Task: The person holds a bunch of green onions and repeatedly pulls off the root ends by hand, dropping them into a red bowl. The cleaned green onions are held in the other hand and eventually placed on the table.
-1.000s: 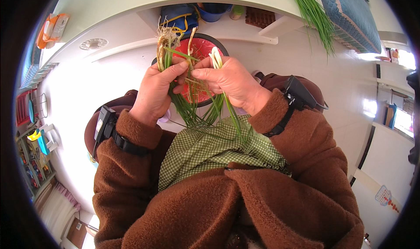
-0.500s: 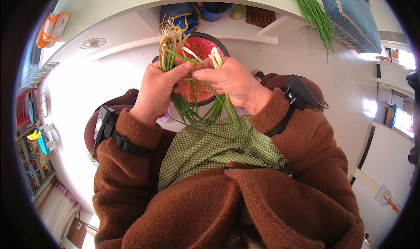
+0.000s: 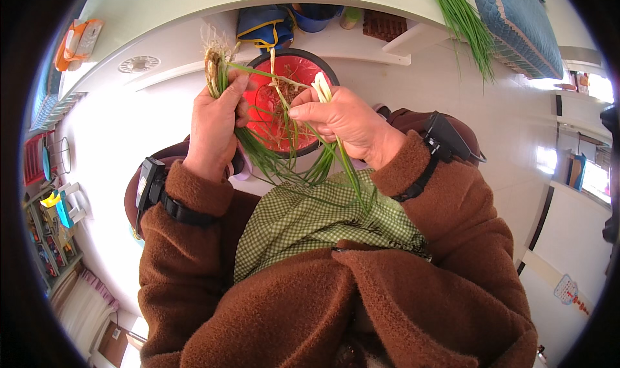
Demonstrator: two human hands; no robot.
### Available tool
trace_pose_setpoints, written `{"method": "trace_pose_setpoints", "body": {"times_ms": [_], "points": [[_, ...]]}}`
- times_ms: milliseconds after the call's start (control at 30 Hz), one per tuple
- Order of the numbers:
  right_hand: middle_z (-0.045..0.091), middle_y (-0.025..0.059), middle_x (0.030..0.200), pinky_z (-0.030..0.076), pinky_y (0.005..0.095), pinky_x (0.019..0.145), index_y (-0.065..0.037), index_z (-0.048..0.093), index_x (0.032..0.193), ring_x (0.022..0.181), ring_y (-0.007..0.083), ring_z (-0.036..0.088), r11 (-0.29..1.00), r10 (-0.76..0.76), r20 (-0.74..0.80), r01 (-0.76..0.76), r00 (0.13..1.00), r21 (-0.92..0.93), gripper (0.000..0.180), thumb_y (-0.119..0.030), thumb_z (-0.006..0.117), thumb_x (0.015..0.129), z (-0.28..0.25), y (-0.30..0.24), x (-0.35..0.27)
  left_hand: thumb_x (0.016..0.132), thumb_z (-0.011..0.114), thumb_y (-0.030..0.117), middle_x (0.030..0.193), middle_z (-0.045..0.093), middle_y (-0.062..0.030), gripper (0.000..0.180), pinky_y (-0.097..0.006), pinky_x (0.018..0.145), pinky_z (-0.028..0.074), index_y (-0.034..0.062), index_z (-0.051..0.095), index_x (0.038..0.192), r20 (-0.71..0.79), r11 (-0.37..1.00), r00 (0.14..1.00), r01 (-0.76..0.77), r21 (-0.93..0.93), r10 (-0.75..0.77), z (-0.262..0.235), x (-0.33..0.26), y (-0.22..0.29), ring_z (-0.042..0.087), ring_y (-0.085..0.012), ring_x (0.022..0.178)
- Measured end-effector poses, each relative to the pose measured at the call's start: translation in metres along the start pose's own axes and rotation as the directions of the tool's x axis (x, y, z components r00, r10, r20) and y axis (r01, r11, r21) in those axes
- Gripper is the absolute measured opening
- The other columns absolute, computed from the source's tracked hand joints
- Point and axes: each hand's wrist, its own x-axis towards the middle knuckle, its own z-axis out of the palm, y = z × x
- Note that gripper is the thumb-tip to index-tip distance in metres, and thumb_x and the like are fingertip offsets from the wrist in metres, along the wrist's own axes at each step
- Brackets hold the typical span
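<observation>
My left hand [image 3: 216, 126] is closed around a bunch of unpeeled scallions [image 3: 214, 74], their tangled roots pointing up and away from me. In my right hand [image 3: 354, 119] I grip a smaller bunch of peeled scallions [image 3: 321, 89], white ends up, green leaves hanging toward my lap. One thin stalk [image 3: 261, 72] stretches across the gap from the left bunch toward my right fingers. Another pale stalk [image 3: 274, 71] hangs beside my right fingers. Below both hands stands a red bin [image 3: 258, 119] with a dark rim, holding roots and peelings.
A green checked apron [image 3: 310, 219] covers my lap. Ahead is a pale table [image 3: 194, 3], with more green scallions [image 3: 455, 12] drooping over its edge. Under it are a blue and yellow bag [image 3: 258, 27], a blue bucket [image 3: 313, 20] and a brown basket [image 3: 384, 25]. A blue quilted cover [image 3: 516, 29] hangs at right.
My left hand has moved left with its bunch, away from the right hand. The gap between them has widened, showing more of the bin and the stalks. My right hand has barely moved.
</observation>
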Motion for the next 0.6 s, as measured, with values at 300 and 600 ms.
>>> {"method": "trace_pose_setpoints", "body": {"times_ms": [300,600], "points": [[0.056,-0.0019,0.071,0.035,0.0199,0.046,-0.003,0.062,0.092,0.053,0.0032,0.046,0.999,-0.002,0.016,0.002,1.000,0.039,0.011,-0.011,0.068,0.086,0.001,0.002,0.003,0.087,0.068,0.013,0.061,0.048,0.0045,0.012,-0.021,0.046,0.030,0.0032,0.064,0.093,0.270,0.948,0.916,0.316,-0.032,-0.297,0.009,-0.016,0.002,0.039,-0.0055,0.049],[0.062,0.0030,0.078,0.050,0.0236,0.065,0.003,0.064,0.094,0.069,0.0099,0.059,0.914,-0.403,-0.159,0.389,0.901,-0.116,0.019,-0.012,0.072,0.084,0.011,0.002,0.009,0.086,0.067,0.010,0.063,0.051,0.0034,0.010,-0.021,0.046,0.031,0.0033,0.062,0.092,0.302,0.951,0.910,0.307,-0.027,-0.285,0.007,-0.018,0.002,0.040,-0.0059,0.049]]}}
